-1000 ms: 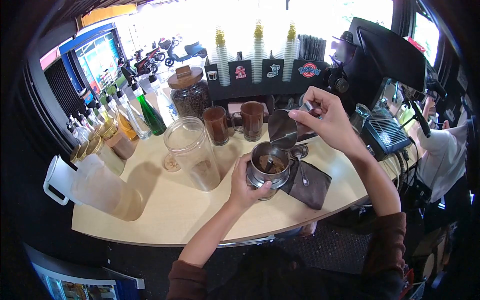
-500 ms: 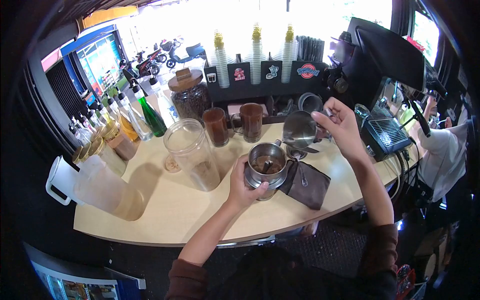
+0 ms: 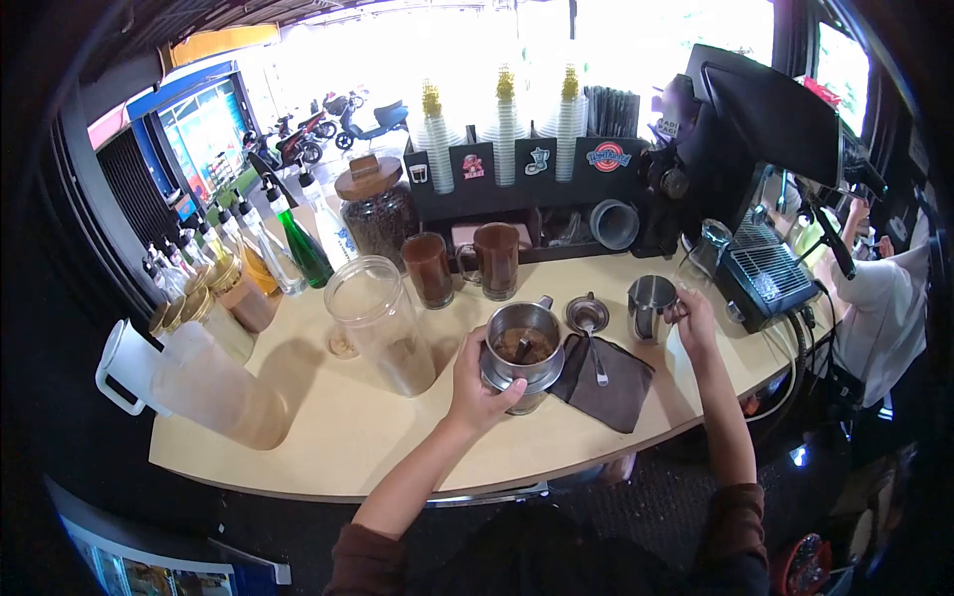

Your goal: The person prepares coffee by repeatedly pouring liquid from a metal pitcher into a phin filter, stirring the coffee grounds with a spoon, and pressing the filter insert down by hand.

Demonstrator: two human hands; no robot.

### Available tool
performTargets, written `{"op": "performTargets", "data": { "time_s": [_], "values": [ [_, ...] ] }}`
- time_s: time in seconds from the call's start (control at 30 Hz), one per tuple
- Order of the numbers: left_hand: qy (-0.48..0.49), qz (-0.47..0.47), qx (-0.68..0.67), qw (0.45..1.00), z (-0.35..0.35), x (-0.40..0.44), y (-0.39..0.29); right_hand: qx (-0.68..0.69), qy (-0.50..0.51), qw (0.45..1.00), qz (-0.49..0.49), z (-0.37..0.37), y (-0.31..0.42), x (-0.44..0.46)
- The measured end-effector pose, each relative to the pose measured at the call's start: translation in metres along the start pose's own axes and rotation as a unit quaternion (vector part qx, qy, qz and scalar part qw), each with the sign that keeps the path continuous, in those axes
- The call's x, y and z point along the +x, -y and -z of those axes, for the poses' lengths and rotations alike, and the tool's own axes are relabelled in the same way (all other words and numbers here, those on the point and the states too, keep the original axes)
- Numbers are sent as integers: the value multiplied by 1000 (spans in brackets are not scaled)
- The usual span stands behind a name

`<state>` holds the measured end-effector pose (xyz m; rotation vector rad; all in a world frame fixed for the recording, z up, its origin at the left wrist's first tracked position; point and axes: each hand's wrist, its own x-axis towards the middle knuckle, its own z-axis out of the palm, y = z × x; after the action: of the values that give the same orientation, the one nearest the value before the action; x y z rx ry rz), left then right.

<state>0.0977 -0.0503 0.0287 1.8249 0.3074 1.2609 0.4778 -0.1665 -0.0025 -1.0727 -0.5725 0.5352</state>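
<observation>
My left hand point(image 3: 479, 389) is wrapped round a metal drip coffee filter point(image 3: 537, 373), which sits on a glass point(image 3: 527, 404) mostly hidden beneath it. Wet brown coffee grounds show inside the filter, with a dark post at the centre. Over to the right, my right hand point(image 3: 697, 320) grips a small metal pitcher point(image 3: 648, 295) by its handle, upright at the counter; whether its base touches the counter I cannot tell. Between the two, a spoon point(image 3: 598, 365) rests with its bowl in a small metal dish point(image 3: 579, 306) and its handle over a folded dark cloth point(image 3: 621, 397).
Two brown-filled glass mugs point(image 3: 496, 263) and a tall clear jar point(image 3: 368, 298) stand behind and left of the filter. A lidded plastic jug point(image 3: 214, 387) and pump bottles point(image 3: 298, 238) line the left. An espresso machine point(image 3: 765, 273) stands right; a person in white point(image 3: 884, 308) is beyond it.
My right hand has lowered the pitcher from a tilted position beside the filter to upright, farther right. The small dish with the spoon is now uncovered. My left hand keeps holding the filter.
</observation>
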Motion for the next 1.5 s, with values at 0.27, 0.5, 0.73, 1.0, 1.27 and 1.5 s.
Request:
{"op": "performTargets", "data": {
  "time_s": [0.27,0.5,0.73,1.0,1.27,1.5],
  "values": [
    [-6,5,-25,1000,-1,-2,5,-370,-139,885,246,-7,1,-22],
    [8,17,-22,1000,0,-2,3,-631,258,706,192,-97,20,-114],
    [12,16,-17,1000,2,-4,6,-695,249,666,106,-121,9,-115],
    [23,20,-1,1000,4,-2,2,-785,159,579,152,-122,7,-106],
    [31,11,22,999,6,0,2,-647,156,630,399,-181,157,-142],
    [31,2,15,999,6,1,2,-619,299,591,423,-201,157,-153]
  ]
}}
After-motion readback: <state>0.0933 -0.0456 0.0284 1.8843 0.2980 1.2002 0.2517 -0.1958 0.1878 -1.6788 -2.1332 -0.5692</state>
